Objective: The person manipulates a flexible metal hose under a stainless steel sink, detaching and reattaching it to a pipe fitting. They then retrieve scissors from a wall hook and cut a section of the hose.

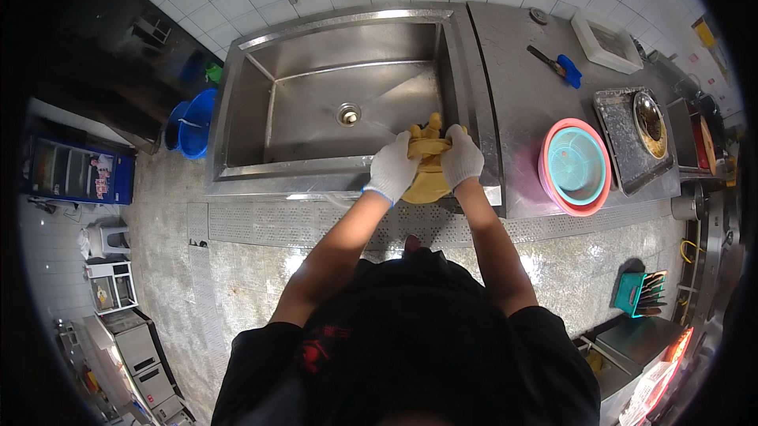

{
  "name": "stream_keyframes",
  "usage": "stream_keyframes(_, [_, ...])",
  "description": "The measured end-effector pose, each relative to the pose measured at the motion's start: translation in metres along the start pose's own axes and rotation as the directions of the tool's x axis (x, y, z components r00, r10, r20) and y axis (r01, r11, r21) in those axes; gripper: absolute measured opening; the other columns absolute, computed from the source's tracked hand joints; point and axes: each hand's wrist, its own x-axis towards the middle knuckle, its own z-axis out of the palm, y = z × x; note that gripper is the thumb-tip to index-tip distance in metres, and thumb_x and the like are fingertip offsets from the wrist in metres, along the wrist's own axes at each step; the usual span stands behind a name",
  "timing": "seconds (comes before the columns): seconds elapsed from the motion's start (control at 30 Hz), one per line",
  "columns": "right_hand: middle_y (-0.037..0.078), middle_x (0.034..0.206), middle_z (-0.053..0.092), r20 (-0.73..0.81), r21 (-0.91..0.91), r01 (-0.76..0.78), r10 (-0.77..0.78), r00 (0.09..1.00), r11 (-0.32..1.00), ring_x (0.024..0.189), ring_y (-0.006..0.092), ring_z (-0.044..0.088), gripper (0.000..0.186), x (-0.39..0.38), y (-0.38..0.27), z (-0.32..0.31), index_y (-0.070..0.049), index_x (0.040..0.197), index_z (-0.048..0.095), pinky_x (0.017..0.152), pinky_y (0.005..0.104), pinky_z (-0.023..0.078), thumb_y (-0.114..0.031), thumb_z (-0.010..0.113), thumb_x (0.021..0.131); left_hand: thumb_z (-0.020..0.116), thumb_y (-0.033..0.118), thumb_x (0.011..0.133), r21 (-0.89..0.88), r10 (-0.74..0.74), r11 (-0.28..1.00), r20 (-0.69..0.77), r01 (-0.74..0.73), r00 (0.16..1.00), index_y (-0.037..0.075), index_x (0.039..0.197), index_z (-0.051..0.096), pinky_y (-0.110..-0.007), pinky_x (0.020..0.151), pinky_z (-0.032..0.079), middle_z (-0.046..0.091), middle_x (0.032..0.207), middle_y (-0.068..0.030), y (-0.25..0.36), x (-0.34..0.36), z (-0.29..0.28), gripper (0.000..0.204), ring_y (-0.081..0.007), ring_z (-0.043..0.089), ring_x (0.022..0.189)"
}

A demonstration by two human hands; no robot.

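Note:
Both my hands wear white knitted work gloves. My left hand (393, 167) and my right hand (462, 159) are closed on either side of a yellow rubber glove (427, 181). Its fingers point away from me over the basin, while the wide cuff hangs towards me past the front rim. I cannot tell whether it is a single glove or a pair. Below lies the near right corner of a steel sink (296, 169), whose drain (348, 115) shows left of my hands.
Right of the sink, a steel counter (513, 110) carries nested pink and turquoise baskets (578, 165), a dark tray (620, 138), a blue-handled tool (568, 71) and a white bin (604, 41). Blue buckets (197, 124) stand left. A teal knife basket (629, 293) is behind me.

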Motion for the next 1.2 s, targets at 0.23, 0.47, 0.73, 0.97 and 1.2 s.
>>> stream_keyframes(0.23, [0.019,0.113,0.074,0.032,-0.093,0.071,-0.068,0.997,0.993,0.109,0.042,0.07,0.026,0.054,-0.002,-0.042,-0.014,0.116,0.069,0.094,0.0511,0.057,-0.01,0.055,0.095,0.071,0.026,0.095,0.044,0.132,0.991,-0.046,-0.13,0.99,0.005,0.117,0.069,-0.048,0.083,0.061,0.076,0.101,-0.0205,0.055,0.061,-0.026,0.031,-0.0368,0.076,0.093])
stream_keyframes(0.47, [0.018,0.125,0.069,-0.156,-0.128,0.203,-0.222,0.963,0.971,0.11,0.0424,0.069,0.043,0.061,-0.005,-0.104,-0.011,0.128,0.066,0.094,0.05,0.057,-0.004,0.062,0.086,0.069,0.018,0.097,-0.205,0.274,0.923,-0.244,-0.326,0.93,0.005,0.128,0.069,-0.046,0.077,0.06,0.077,0.099,-0.0189,0.075,0.063,-0.017,0.033,-0.0354,0.075,0.077])
stream_keyframes(0.73, [0.02,0.169,0.036,0.319,-0.526,0.26,-0.096,0.943,0.81,0.134,0.0468,0.056,0.087,-0.028,0.117,-0.015,-0.019,0.166,0.036,0.106,0.0455,0.057,-0.001,0.062,0.086,0.06,0.024,0.1,-0.047,0.153,0.988,0.315,-0.146,0.937,0.001,0.152,0.045,-0.055,0.081,0.058,0.075,0.098,-0.0262,0.01,-0.027,0.11,0.059,-0.0441,0.074,0.088])
stream_keyframes(0.97, [0.021,0.15,0.061,0.118,-0.394,0.263,-0.235,0.965,0.881,0.106,0.0404,0.068,0.062,-0.037,0.12,-0.014,-0.016,0.149,0.061,0.095,0.0481,0.057,-0.002,0.056,0.089,0.06,0.04,0.103,-0.211,0.192,0.975,0.633,-0.071,0.75,0.009,0.147,0.054,-0.051,0.085,0.057,0.077,0.106,-0.0194,0.014,-0.031,0.055,0.055,-0.0357,0.075,0.096])
stream_keyframes(1.2, [0.01,0.16,0.048,0.654,-0.639,0.413,0.175,0.736,0.649,0.13,0.0388,0.064,0.054,-0.043,0.172,-0.033,-0.022,0.136,0.07,0.103,0.05,0.056,-0.036,0.082,0.085,0.063,0.045,0.102,-0.269,0.3,0.948,0.592,-0.167,0.748,0.008,0.149,0.058,-0.047,0.109,0.05,0.07,0.136,-0.0218,-0.064,-0.028,0.009,0.06,-0.0397,0.067,0.125])
